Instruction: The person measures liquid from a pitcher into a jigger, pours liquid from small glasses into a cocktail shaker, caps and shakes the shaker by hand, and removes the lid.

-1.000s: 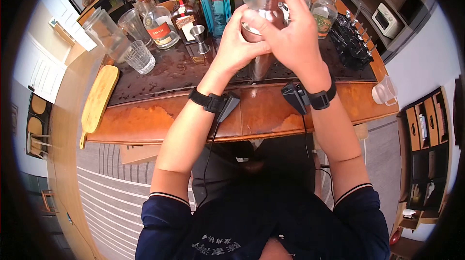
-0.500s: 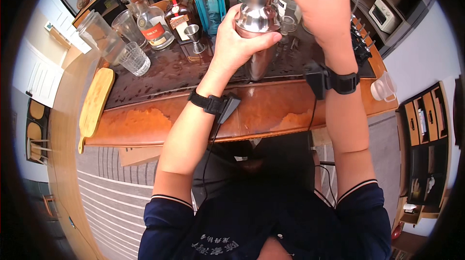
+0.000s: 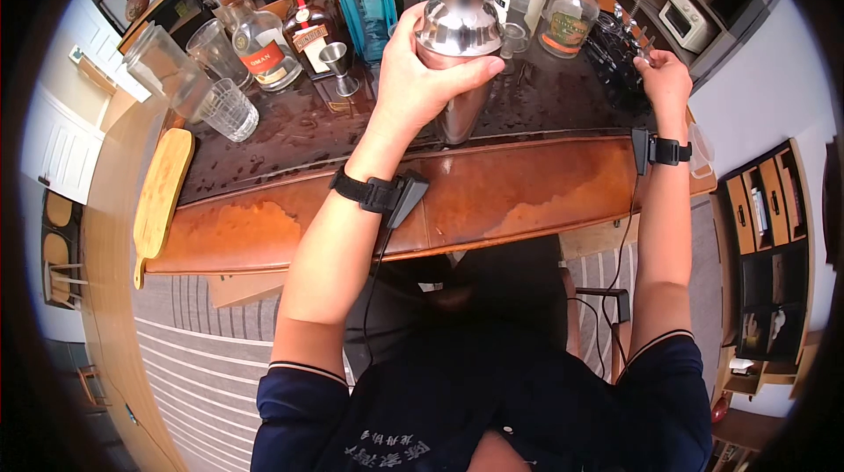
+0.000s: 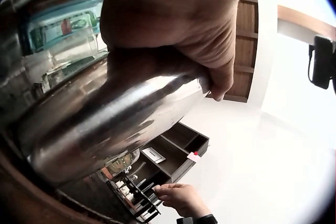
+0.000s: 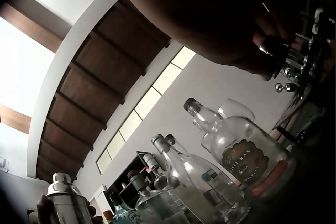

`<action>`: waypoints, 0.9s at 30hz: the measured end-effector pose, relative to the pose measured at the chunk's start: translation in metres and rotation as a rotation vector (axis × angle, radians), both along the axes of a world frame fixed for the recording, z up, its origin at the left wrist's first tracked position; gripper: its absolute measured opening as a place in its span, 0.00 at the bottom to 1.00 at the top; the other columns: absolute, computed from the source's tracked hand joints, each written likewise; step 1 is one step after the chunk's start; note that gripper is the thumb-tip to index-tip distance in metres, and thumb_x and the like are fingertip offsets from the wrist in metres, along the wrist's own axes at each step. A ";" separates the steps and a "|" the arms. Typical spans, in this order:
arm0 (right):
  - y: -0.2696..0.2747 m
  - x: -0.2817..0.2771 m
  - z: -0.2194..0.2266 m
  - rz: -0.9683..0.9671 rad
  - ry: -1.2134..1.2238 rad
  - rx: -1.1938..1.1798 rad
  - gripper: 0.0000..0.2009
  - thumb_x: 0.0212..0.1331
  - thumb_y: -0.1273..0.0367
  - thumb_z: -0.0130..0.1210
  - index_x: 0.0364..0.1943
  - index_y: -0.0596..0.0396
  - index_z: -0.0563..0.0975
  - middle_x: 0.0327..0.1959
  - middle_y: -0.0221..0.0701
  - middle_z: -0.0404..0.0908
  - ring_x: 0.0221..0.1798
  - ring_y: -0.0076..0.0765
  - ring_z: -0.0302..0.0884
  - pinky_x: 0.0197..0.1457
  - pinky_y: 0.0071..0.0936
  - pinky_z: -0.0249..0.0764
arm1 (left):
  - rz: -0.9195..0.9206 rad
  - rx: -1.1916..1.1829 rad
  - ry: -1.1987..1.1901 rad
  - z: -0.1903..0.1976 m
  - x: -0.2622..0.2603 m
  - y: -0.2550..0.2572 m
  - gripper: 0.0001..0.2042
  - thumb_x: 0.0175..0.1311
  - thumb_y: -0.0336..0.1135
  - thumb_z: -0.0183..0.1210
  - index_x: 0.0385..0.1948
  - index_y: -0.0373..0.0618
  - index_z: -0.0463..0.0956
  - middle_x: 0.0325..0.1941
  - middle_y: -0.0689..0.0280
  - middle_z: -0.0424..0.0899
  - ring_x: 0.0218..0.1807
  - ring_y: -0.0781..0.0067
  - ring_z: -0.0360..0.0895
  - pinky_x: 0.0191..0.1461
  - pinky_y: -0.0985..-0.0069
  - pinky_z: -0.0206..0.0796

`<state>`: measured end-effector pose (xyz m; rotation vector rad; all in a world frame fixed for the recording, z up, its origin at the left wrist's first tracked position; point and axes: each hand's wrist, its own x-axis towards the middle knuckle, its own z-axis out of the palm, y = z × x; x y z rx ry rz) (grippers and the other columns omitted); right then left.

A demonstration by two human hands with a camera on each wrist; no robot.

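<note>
My left hand [image 3: 413, 76] grips a polished metal cocktail shaker [image 3: 459, 28] round its upper body, thumb across the front. The shaker stands nearly upright over the dark bar mat; its shiny body [image 4: 115, 119] fills much of the left wrist view. Far to the right, my right hand [image 3: 665, 81] is at a black rack [image 3: 615, 59] of metal bar tools. Its thumb and fingers pinch the end of one bar tool [image 5: 270, 48], which is mostly hidden by the dark hand in the right wrist view.
Several bottles line the back, among them a blue bottle [image 3: 362, 10] and a clear labelled bottle [image 3: 567, 24]. A jigger [image 3: 338, 68], a cut-glass tumbler [image 3: 230, 112] and a tall mixing glass [image 3: 158, 63] stand left. A wooden board [image 3: 164, 195] lies at the left edge.
My right hand has left the shaker's top, passed in front of the back bottles and gone right to the tool rack. My left hand keeps its grip on the shaker.
</note>
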<state>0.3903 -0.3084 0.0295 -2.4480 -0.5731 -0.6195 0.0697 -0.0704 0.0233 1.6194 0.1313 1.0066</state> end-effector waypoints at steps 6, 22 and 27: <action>-0.004 -0.001 -0.014 -0.019 0.055 -0.027 0.18 0.53 0.59 0.73 0.42 0.55 0.86 0.40 0.38 0.90 0.46 0.46 0.88 0.52 0.38 0.80 | -0.008 0.011 0.007 -0.001 -0.001 -0.001 0.43 0.42 0.41 0.84 0.62 0.36 0.69 0.55 0.61 0.84 0.56 0.72 0.81 0.64 0.71 0.72; 0.015 -0.074 0.022 0.455 0.241 0.396 0.25 0.58 0.58 0.72 0.53 0.65 0.81 0.42 0.36 0.90 0.39 0.27 0.85 0.44 0.23 0.80 | 0.040 0.072 0.026 -0.006 -0.001 0.003 0.47 0.38 0.43 0.85 0.63 0.37 0.68 0.57 0.60 0.83 0.59 0.71 0.80 0.66 0.70 0.71; 0.061 -0.174 0.060 1.031 0.436 0.469 0.35 0.57 0.56 0.74 0.63 0.63 0.73 0.44 0.35 0.86 0.37 0.18 0.80 0.39 0.17 0.77 | 0.036 0.097 0.043 0.000 -0.004 0.001 0.48 0.37 0.41 0.85 0.64 0.37 0.67 0.58 0.59 0.82 0.59 0.70 0.79 0.67 0.69 0.71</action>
